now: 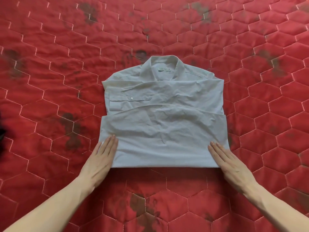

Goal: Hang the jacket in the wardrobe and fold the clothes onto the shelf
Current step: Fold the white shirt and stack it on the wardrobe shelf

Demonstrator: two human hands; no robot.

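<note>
A pale grey collared shirt (164,114) lies folded into a rough rectangle on a red quilted bedspread (50,81), collar pointing away from me and sleeves folded across the front. My left hand (100,158) lies flat with straight fingers against the shirt's near left edge. At the near right corner, my right hand (229,163) also lies flat with fingers straight, its fingertips on the cloth. Neither hand grips anything.
The red bedspread with hexagon stitching and dark flower prints fills the whole view around the shirt. A dark blurred object (2,131) shows at the far left edge.
</note>
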